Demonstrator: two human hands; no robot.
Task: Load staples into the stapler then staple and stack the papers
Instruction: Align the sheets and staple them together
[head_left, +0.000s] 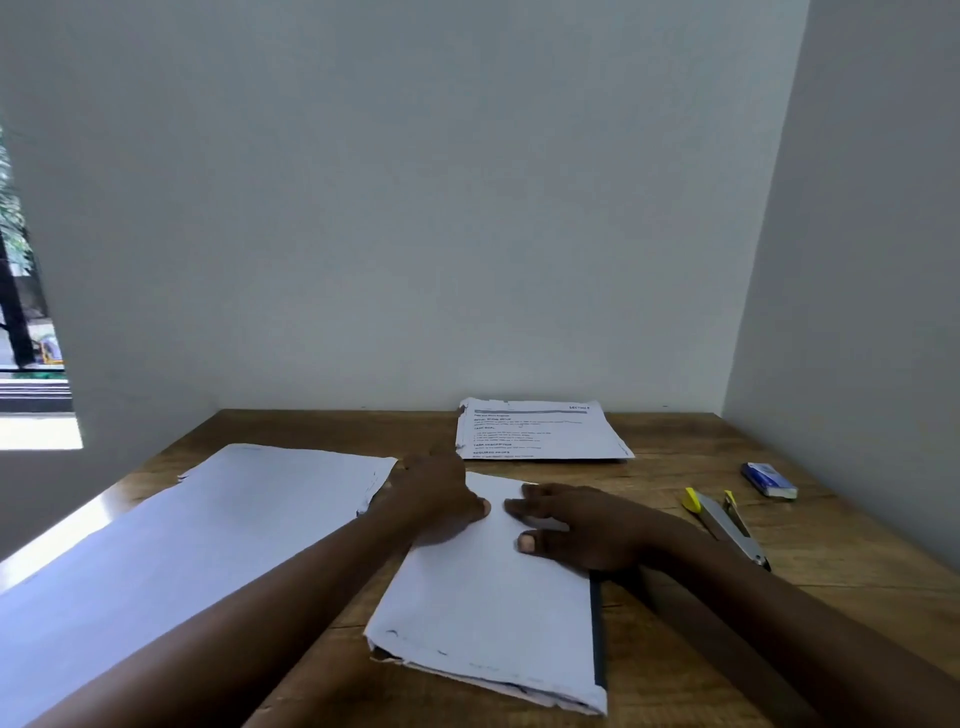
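Note:
A bundle of white papers (493, 608) lies face down in the middle of the wooden desk (831, 613). My left hand (441, 499) rests on its far left corner, and my right hand (576, 525) lies flat on its upper part with straight fingers. A big spread stack of white sheets (197, 525) covers the left side of the desk. A printed stack (535, 431) sits at the back against the wall. The yellow and metal stapler (727, 525) lies open to the right of my right hand. A small blue staple box (769, 480) is beyond it.
White walls close the desk at the back and on the right. A window opening shows at the far left. Bare wood lies in front of the stapler on the right.

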